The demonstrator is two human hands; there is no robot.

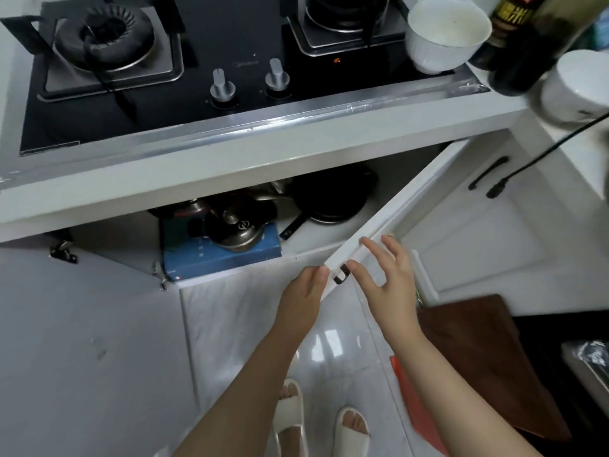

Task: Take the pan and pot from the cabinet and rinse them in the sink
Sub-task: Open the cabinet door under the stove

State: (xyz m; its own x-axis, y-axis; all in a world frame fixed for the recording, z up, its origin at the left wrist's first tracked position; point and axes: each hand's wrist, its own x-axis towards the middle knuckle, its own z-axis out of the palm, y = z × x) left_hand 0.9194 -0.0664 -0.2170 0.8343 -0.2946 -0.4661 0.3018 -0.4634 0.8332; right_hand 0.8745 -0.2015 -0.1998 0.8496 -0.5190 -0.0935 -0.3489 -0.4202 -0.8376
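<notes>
Inside the cabinet point(329, 239) under the stove point(197, 77), a pot point(235, 229) sits on a box point(224, 258); the pan point(326, 199) lies right, perhaps slightly behind.

arms: both bare from the lower edge of the view up to the wrists, no sleeves in sight
left hand point(304, 293): bare, no glove, no ring or watch visible
right hand point(384, 283): bare, no glove, short plain nails
feet: bare toes showing
slippers point(354, 435): a pair of cream open-toe slides, each with one broad smooth strap
</notes>
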